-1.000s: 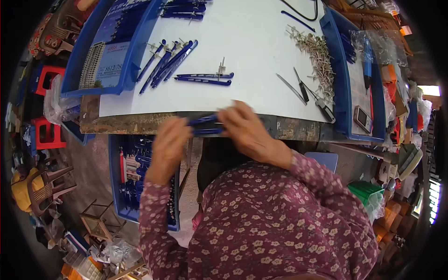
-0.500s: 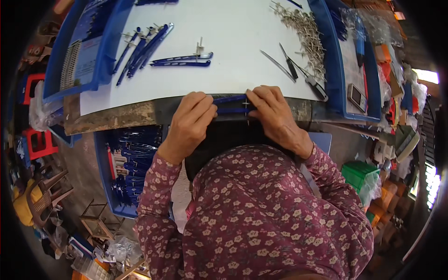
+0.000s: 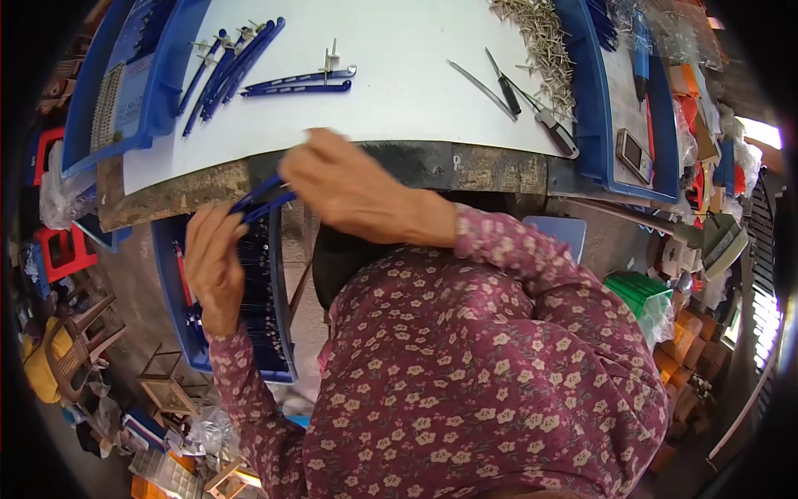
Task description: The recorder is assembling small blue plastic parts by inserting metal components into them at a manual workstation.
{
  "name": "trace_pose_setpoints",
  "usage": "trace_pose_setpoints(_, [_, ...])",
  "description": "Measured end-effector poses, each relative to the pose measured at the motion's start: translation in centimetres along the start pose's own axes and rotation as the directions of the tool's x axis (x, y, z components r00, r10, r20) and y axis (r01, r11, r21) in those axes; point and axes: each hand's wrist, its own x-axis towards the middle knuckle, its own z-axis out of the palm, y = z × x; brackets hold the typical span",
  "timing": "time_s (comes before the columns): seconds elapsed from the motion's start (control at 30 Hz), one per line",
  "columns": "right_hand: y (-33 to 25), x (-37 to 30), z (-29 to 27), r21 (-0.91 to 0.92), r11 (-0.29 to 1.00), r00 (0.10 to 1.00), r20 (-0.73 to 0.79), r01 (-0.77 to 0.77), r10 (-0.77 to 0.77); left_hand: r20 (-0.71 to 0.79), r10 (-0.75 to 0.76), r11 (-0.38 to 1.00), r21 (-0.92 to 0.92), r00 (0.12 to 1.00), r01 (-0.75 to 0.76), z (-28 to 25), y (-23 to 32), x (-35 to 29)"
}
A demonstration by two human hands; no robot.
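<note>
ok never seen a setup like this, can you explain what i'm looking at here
There's no robot: these are a person's bare hands, filmed by a wide camera worn on the head and looking down. That lens makes straight edges bend.

The left hand grips one end of some slim blue pieces; the right hand, partly blurred, is at the other end.

On the table lies a white sheet. It bears more blue pieces on the left, and a pile of small metal pins and dark-handled tools on the right. A blue tray stands beyond those.
</note>
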Motion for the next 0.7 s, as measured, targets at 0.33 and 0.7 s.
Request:
trace_pose_setpoints(0.33, [0.9, -6.1, -4.2, -0.025, 0.936, 0.928, -0.14, -0.352, 0.346, 0.022, 0.353, 0.928, -0.132, 0.935, -0.348, 6.2, 3.0, 4.3])
trace_pose_setpoints(0.7, [0.2, 0.6, 1.0, 0.003, 1.0, 0.995, -0.094, 0.014, -0.014, -0.042, -0.029, 0.999, 0.022, 0.999, 0.03, -0.1, -0.5, -0.2])
